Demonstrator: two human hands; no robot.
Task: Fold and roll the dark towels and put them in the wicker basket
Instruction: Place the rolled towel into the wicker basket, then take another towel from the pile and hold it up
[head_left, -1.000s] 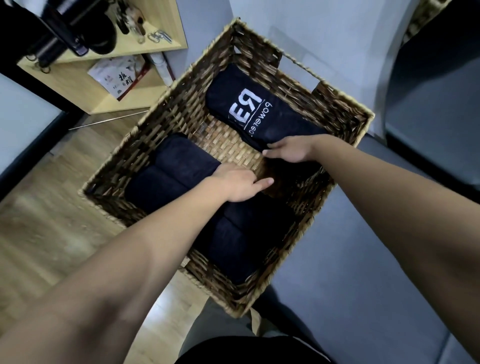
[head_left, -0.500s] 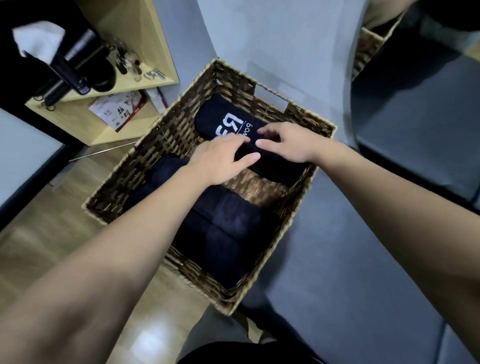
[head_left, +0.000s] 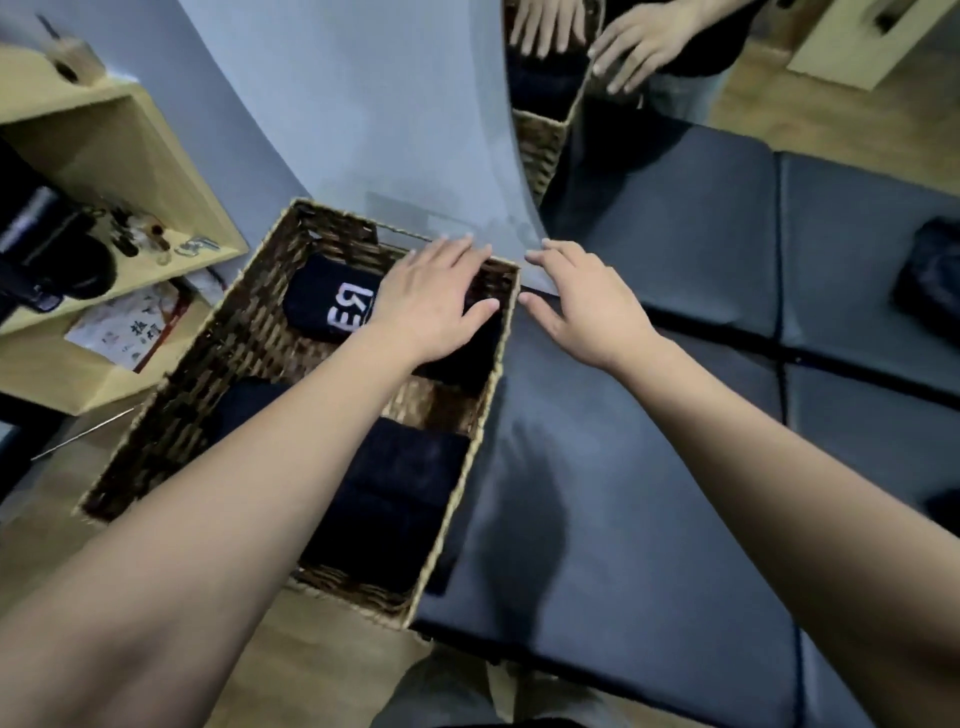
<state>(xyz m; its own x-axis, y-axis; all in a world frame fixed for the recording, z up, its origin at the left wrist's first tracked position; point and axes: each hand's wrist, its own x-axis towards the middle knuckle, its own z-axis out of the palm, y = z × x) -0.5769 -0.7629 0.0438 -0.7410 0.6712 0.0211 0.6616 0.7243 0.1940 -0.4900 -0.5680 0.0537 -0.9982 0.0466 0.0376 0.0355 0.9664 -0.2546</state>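
Dark towels: soft, light, prone to unrolling, so best taken around the whole roll; I count three in the wicker basket (head_left: 483, 410) — a logo towel (head_left: 332, 301) at the far end, two plain rolls (head_left: 395, 493) nearer. Left hand (head_left: 431, 296) hovers flat-fingered over the logo towel, holding nothing. Right hand (head_left: 587, 306), relaxed and empty, hangs over the dark padded bench (head_left: 649, 467) beside the basket; another dark bundle (head_left: 930, 280), unclear, lies far right.
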